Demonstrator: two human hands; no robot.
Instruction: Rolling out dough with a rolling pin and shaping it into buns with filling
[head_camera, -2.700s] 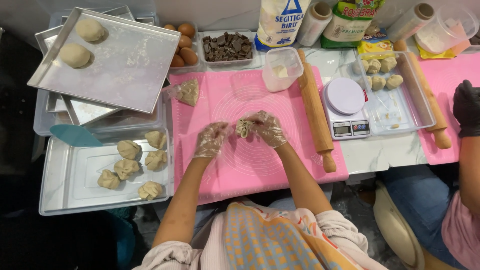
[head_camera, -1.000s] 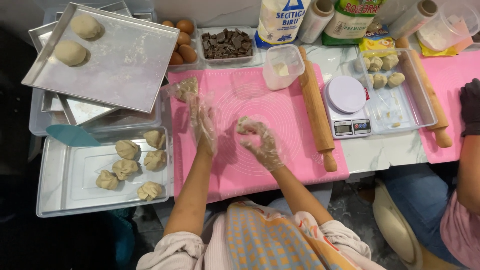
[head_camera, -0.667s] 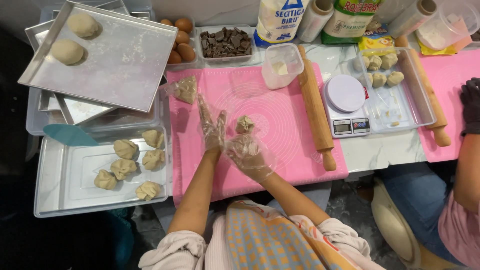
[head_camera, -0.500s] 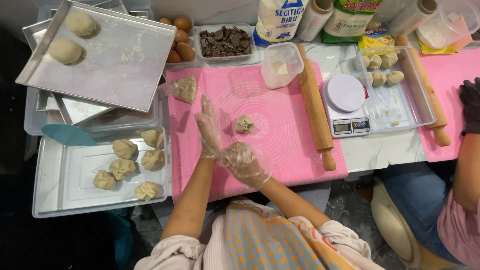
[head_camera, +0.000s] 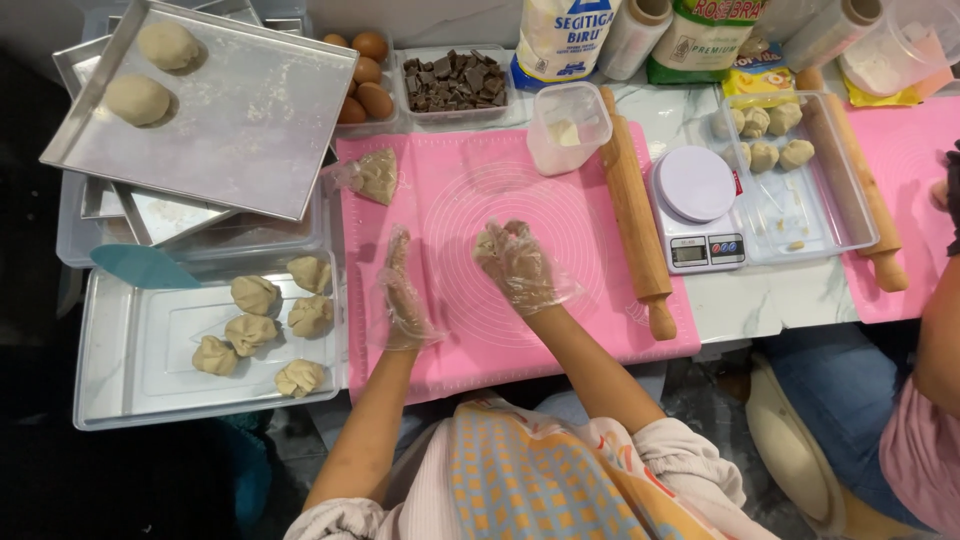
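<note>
Head view: a metal tray (head_camera: 120, 390) of folded dough pieces (head_camera: 254, 294) sits at the left. On the pink mat (head_camera: 600, 320), the gloved left hand (head_camera: 403, 295) lies flat, fingers spread; the gloved right hand (head_camera: 517, 262) cups a dough ball, grip closed on it. Rolling pin (head_camera: 633, 220) just right.

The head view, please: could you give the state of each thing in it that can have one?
Left hand: gloved, open, edge-on above the pink mat.
Right hand: gloved, cupped over a dough piece; grip unclear.
Tilted tray: holds two dough balls.
Lower tray: holds five pinched dough pieces.
Plastic tub: lidless.
Rolling pin: lying idle.
Scale: platform bare.
</note>
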